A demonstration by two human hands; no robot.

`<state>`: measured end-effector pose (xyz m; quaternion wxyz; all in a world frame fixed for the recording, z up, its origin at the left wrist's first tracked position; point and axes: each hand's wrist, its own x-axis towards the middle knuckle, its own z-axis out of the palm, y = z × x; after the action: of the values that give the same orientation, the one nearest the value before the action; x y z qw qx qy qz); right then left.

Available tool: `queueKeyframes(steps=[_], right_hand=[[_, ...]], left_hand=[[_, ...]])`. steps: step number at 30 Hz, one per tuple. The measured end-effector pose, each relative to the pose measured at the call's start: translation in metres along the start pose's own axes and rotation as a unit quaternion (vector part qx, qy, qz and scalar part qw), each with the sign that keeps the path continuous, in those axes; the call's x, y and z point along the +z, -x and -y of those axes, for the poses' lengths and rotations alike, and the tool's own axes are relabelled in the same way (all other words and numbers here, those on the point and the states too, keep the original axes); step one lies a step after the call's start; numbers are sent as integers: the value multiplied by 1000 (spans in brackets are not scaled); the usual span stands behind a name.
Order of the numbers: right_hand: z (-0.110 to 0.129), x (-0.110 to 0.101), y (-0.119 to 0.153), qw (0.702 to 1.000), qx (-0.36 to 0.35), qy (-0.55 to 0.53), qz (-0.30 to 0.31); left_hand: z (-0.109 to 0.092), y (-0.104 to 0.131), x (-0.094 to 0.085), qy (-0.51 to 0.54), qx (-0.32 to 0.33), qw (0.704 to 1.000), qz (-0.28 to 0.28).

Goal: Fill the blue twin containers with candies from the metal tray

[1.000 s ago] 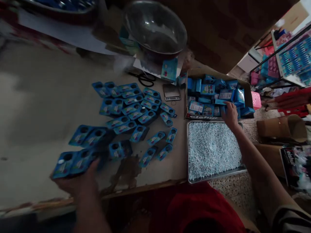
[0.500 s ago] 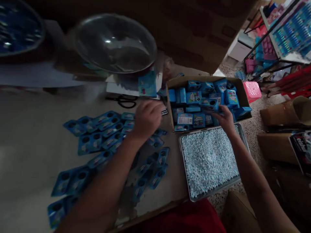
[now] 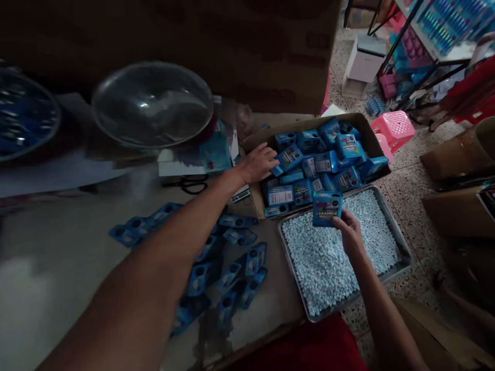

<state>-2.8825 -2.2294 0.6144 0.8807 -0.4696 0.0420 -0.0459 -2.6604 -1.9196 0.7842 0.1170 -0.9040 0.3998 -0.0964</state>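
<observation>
At the left end of the cardboard carton point(image 3: 253, 198), my left hand point(image 3: 257, 164) has its fingers curled over a small blue candy box point(image 3: 276, 170), mostly hidden by them. A blue candy box point(image 3: 327, 206) labelled "Caramelo Macizo" is pinched between the thumb and fingers of my right hand point(image 3: 350, 232). That box is above the metal tray point(image 3: 406, 260), which is filled with small pale blue and white candies point(image 3: 328, 265). More blue candy boxes point(image 3: 301, 191) lie jumbled inside the carton.
Left of the tray, blue boxes with round dark holes point(image 3: 253, 257) stand on the table. Scissors point(image 3: 193, 184) lie below a clear bowl point(image 3: 152, 105). Another bowl of blue packets point(image 3: 25, 118) stands far left. A pink stool point(image 3: 394, 128) is on the floor.
My left hand has moved from over the table to the carton's left end. My right hand has brought a candy box out of the carton, toward me and over the tray. The view has shifted.
</observation>
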Motion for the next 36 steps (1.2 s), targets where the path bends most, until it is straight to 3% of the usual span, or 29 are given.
queueKeyframes(steps=[3, 5, 7, 10, 12, 14, 16, 18, 20, 23, 31, 36], right_hand=[[-4, -10, 9, 997, 10, -23, 78], [0, -9, 13, 993, 14, -26, 112], [8, -3, 18, 996, -20, -7, 92], [21, 8, 29, 978, -170, 113, -50], [24, 12, 35, 925, -284, 212, -139], [21, 15, 41, 885, -348, 265, -162], [13, 18, 47, 886, -351, 271, -136], [5, 19, 53, 910, -317, 249, -99], [-3, 17, 60, 933, -279, 212, -82], [-14, 12, 68, 956, -235, 143, -100], [-40, 14, 72, 990, -107, -31, -83], [-47, 12, 77, 996, -75, -7, -52]], left_hand=[[-36, 27, -7, 113, -123, 978, -123], [-72, 48, -6, 245, -214, 925, -195], [-117, 64, 2, 400, -294, 831, -251], [-191, 71, 19, 559, -381, 655, -337], [-239, 67, 27, 607, -401, 583, -363], [-279, 59, 28, 641, -398, 544, -366], [-308, 51, 24, 678, -380, 509, -369], [-324, 45, 18, 718, -346, 478, -370], [-328, 43, 14, 745, -311, 471, -356], [-322, 45, 16, 761, -285, 493, -310], [-321, 64, 43, 701, -339, 584, -230], [-317, 76, 27, 701, -332, 601, -192]])
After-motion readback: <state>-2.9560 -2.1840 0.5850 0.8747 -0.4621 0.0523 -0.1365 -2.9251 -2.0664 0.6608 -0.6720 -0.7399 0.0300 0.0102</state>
